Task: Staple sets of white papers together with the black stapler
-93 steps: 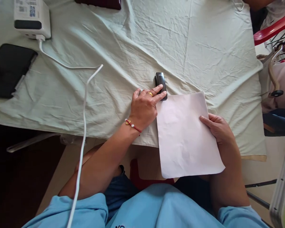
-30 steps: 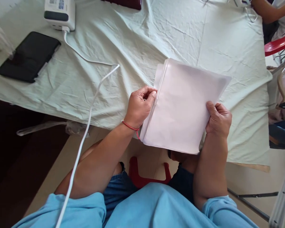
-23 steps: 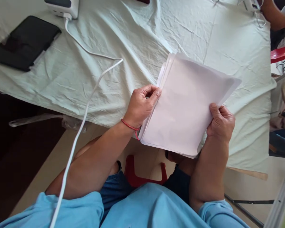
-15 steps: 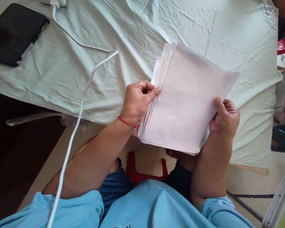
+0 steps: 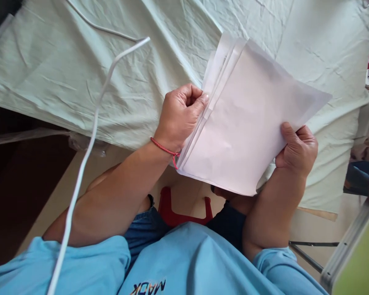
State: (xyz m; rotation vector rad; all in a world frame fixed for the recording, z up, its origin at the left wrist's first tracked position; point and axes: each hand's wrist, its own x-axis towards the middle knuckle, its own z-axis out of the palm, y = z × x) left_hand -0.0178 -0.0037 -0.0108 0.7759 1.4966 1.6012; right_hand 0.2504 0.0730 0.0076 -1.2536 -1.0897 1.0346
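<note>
A stack of white paper sheets (image 5: 242, 119) is held up over the near edge of the cloth-covered table, its left edges fanned into several layers. My left hand (image 5: 184, 112) is closed, thumb and forefinger pinching the left edges of the sheets. On the right side my right hand (image 5: 298, 145) grips the stack, thumb on top and the other fingers folded underneath, partly hidden. The top sheet looks blank, and its far right corner sticks out past my right hand. A red braided cord (image 5: 164, 147) circles my left wrist.
A pale green wrinkled cloth (image 5: 126, 102) covers the table. Across its left side runs a white cable (image 5: 94, 123), passing close to the camera. A black object (image 5: 0, 18) lies at the upper left corner. Below are a red stool (image 5: 184, 219) and, lower right, a green metal-edged board (image 5: 359, 250).
The sheets have fanned wider at the left edge, and the far end of the stack has shifted up and right. My right hand has moved slightly right. The camera view has shifted.
</note>
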